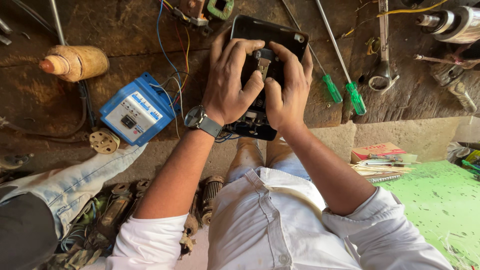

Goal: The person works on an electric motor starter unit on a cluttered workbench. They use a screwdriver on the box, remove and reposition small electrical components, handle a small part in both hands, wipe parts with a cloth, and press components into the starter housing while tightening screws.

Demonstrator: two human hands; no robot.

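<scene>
Head view: both hands, left hand [231,82] and right hand [287,87], clamped on black casing [280,35] over grimy stone workbench [125,30]

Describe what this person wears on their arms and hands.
Both hands are bare, with no gloves. The left hand has a wristwatch with a round dark face and a grey strap. The right hand has nothing on its wrist. White shirt sleeves are rolled up past both elbows.

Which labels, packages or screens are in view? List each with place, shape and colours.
Blue box: on the bench left of the left hand, white rectangular label panel with small blue patches and a dark window.
Carton: lower right by the green mat, flat, tan with red print.
Watch: left wrist, round dark face.
</scene>
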